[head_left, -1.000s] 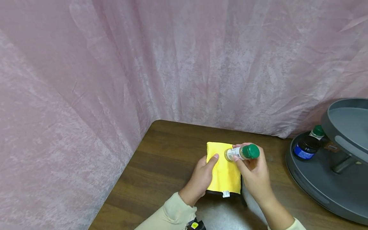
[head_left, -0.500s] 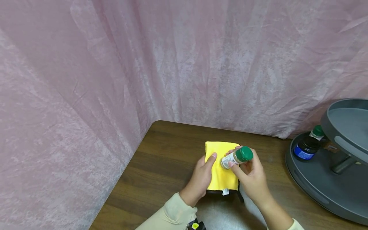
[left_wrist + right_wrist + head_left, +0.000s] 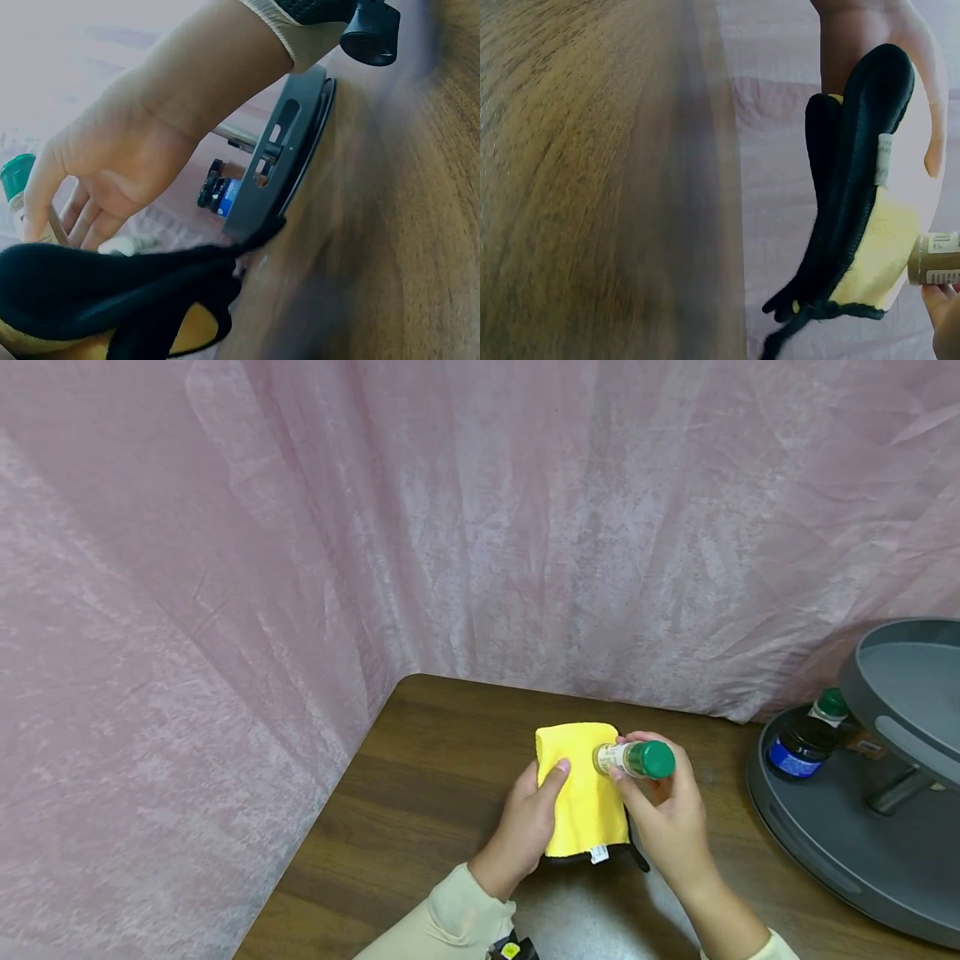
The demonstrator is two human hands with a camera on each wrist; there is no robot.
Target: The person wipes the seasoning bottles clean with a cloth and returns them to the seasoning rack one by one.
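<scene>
My left hand (image 3: 521, 822) holds a folded yellow cloth (image 3: 581, 814) with black edging and a small white tag, its thumb lying on the yellow face. In my right hand (image 3: 675, 827) is a small spice bottle (image 3: 606, 757) with a green cap and a printed label, pinched between thumb and fingers. The bottle lies tilted, cap to the right, its base at the cloth's upper right part. From the right wrist, the bottle's base (image 3: 924, 262) shows right at the yellow face. Black edging (image 3: 112, 281) fills the lower part of the left wrist view, hiding some of the cloth.
A grey two-tier turntable rack (image 3: 810, 852) stands on the wooden table (image 3: 390, 810) at the right. On its lower tier are a dark jar with a blue label (image 3: 798, 747) and another green-capped bottle (image 3: 831, 704). A pink curtain (image 3: 525, 527) hangs behind.
The right hand has moved the bottle down-left over the cloth, then back up and to the right. The cloth has shifted slightly with it; the left hand has barely moved.
</scene>
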